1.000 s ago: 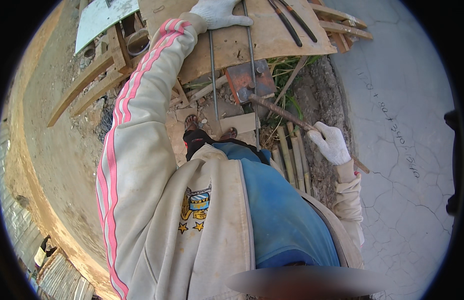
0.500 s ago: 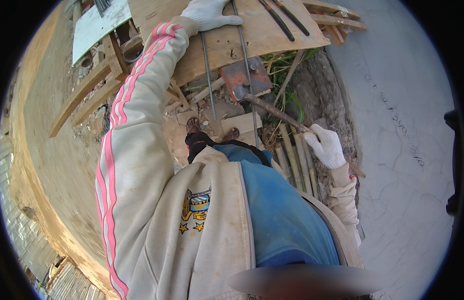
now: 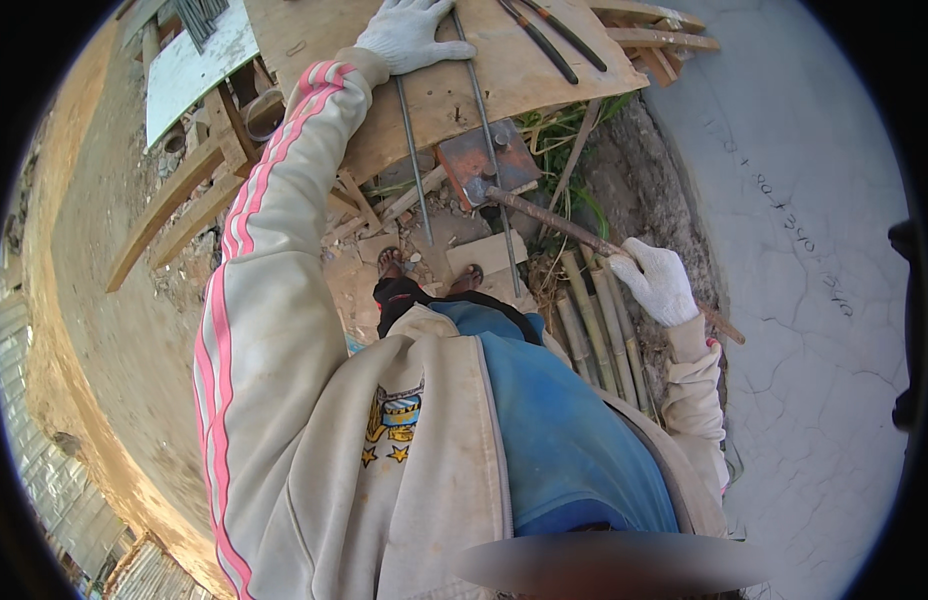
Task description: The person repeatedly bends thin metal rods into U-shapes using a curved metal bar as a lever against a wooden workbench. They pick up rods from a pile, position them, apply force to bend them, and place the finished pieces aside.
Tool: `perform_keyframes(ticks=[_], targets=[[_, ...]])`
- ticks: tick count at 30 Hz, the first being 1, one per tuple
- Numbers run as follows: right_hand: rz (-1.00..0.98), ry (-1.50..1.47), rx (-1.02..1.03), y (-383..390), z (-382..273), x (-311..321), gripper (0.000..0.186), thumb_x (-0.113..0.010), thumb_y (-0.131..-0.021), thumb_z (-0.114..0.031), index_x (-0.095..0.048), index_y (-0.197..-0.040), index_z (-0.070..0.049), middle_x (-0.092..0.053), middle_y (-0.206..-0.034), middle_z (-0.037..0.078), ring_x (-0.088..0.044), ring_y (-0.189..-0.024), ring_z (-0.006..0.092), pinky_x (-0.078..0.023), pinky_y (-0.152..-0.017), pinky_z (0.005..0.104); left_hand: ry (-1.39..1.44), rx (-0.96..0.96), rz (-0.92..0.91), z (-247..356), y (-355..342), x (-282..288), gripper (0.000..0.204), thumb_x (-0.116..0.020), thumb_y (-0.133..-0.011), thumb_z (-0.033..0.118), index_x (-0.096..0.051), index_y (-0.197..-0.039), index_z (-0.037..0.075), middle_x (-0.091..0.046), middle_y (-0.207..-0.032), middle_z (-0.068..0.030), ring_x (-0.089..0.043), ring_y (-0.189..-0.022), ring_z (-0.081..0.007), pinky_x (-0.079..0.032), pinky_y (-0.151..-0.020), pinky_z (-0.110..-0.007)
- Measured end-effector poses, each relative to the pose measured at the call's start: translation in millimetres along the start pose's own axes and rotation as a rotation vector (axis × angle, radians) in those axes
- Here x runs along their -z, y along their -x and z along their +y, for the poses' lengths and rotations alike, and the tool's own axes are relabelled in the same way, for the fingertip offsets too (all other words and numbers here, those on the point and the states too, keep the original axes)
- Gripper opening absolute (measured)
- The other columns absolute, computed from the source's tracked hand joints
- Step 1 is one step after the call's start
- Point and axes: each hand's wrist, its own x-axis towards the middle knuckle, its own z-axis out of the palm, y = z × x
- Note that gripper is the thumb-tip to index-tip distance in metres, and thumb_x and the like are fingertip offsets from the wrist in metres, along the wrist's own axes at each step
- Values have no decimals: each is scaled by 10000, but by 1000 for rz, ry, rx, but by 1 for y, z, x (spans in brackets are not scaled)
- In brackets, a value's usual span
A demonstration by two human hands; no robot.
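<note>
My left hand (image 3: 406, 38), in a white knit glove, lies flat on a plywood board with its thumb stretched out. Beneath or beside it run two thin steel rods; the left rod (image 3: 412, 150) and the right rod (image 3: 481, 110) both stick out past the board's near edge. My right hand (image 3: 656, 282), also gloved, is wrapped around a rusty bar (image 3: 559, 222) with a wider grey head. That head rests at a reddish metal plate (image 3: 464, 160) with short pegs, close against the right rod. The exact contact there is too small to tell.
Black-handled pliers or cutters (image 3: 544, 45) lie on the plywood board (image 3: 564, 85). Several bamboo poles (image 3: 609, 320) stand below my right hand. A grey cracked wall (image 3: 804, 330) is at right. Wooden trestle legs (image 3: 169, 215) and a pale panel (image 3: 189, 85) are at left.
The view has shifted slightly. My right hand sits marginally farther right on the picture with the bar; the left hand stays flat on the board.
</note>
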Motion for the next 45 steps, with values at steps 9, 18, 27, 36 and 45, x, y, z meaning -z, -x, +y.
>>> perform_keyframes(ticks=[9, 18, 27, 36, 45], targets=[[23, -48, -18, 4, -1, -6, 385, -652, -993, -420, -633, -947, -38, -591, -782, 263, -613, -783, 478, -465, -642, 494, -17, -22, 20, -3, -2, -5, 974, -694, -837, 675, -487, -1512, 4, -430, -1586, -242, -352, -1491, -439, -241, -1262, -506], [44, 8, -41, 8, -6, -5, 369, -666, -983, -417, -642, -953, -49, -608, -788, 256, -633, -793, 468, -473, -644, 490, 1, -9, 23, -2, -1, -4, 981, -706, -830, 670, -484, -1516, 6, -426, -1589, -239, -352, -1488, -438, -246, -1259, -508], [60, 204, -312, 85, 65, 21, 478, -786, -836, -510, -638, -839, -55, -599, -695, 193, -615, -703, 429, -474, -632, 470, 36, 1, -1, -3, -4, -6, 995, -704, -830, 661, -454, -1539, 9, -399, -1614, -232, -335, -1506, -417, -232, -1271, -491], [292, 429, -509, 129, 122, -10, 414, -699, -941, -470, -619, -820, -83, -643, -791, 198, -624, -801, 453, -472, -648, 501, -89, -35, -25, -13, -12, -17, 1013, -667, -842, 682, -425, -1556, 5, -403, -1612, -240, -335, -1517, -389, -218, -1277, -485], [453, 458, -540, 135, 103, -25, 401, -666, -968, -453, -615, -830, -80, -634, -782, 207, -616, -811, 468, -469, -663, 520, -224, -165, 152, -33, -21, -37, 1039, -577, -826, 830, -511, -1514, 54, -489, -1569, -151, -405, -1475, -335, -298, -1214, -456]])
